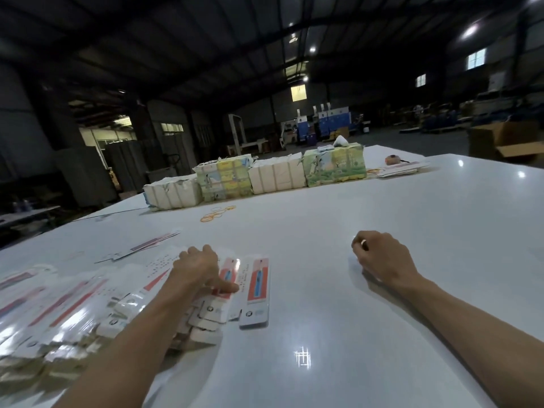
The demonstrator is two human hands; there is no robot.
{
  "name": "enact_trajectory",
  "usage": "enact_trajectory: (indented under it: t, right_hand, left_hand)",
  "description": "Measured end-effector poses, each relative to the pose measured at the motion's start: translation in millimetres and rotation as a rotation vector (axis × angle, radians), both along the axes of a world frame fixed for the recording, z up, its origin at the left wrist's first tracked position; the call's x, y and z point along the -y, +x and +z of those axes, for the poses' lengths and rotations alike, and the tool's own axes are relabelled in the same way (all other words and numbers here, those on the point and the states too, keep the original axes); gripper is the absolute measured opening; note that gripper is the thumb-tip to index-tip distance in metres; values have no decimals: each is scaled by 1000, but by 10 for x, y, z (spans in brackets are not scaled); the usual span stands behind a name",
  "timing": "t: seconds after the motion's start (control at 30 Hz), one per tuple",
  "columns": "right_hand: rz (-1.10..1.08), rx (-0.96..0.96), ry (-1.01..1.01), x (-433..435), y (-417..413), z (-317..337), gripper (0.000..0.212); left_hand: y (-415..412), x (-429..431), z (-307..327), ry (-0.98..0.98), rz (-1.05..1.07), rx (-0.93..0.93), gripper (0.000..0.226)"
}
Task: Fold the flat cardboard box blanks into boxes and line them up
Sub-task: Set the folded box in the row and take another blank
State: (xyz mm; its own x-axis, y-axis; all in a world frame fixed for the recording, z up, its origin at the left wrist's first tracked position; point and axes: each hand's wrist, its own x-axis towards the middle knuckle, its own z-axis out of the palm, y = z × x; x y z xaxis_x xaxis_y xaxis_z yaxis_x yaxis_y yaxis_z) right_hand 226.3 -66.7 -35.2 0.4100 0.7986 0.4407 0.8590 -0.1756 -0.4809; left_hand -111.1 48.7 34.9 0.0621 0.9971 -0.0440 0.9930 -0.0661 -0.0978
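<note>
A row of folded narrow white boxes with red and blue print lies on the white table [338, 290], ending at the rightmost box [255, 290]. My left hand [198, 267] rests on top of this row, thumb stretched onto a box beside the rightmost one. A blurred heap of more boxes [59, 313] spreads to the lower left. Flat blanks [147, 245] lie beyond the row. My right hand [382, 257] sits on the bare table to the right, fingers curled, a ring on one finger, holding nothing that I can see.
Wrapped bundles of blanks [256, 176] stand in a line at the table's far side. Orange rubber bands [217, 213] lie in front of them. More blanks and a small object [401, 167] lie at the far right. A dark warehouse lies behind.
</note>
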Motion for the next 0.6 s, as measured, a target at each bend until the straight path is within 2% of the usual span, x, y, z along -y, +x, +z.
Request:
enact_trajectory:
  t: [0.13, 0.23, 0.3, 0.4, 0.5, 0.6]
  right_hand:
    - [1, -24, 1, 32, -2, 4, 21]
    - [7, -33, 1, 51, -11, 16, 22]
    - [10, -34, 4, 57, -21, 17, 22]
    - [15, -37, 5, 56, -34, 32, 22]
    - [18, -53, 3, 57, -35, 38, 22]
    - [25, -79, 3, 52, -27, 21, 21]
  left_hand:
    - [-32, -27, 78, -14, -13, -38, 90]
    - [-49, -79, 156, -60, 36, 74, 87]
    - [-20, -128, 192, -23, 17, 91, 82]
    - [69, -203, 265, 109, -99, 114, 43]
    - [219, -188, 390, 52, -229, 391, 21]
    - [488, 20, 424, -99, -350, 685, 19]
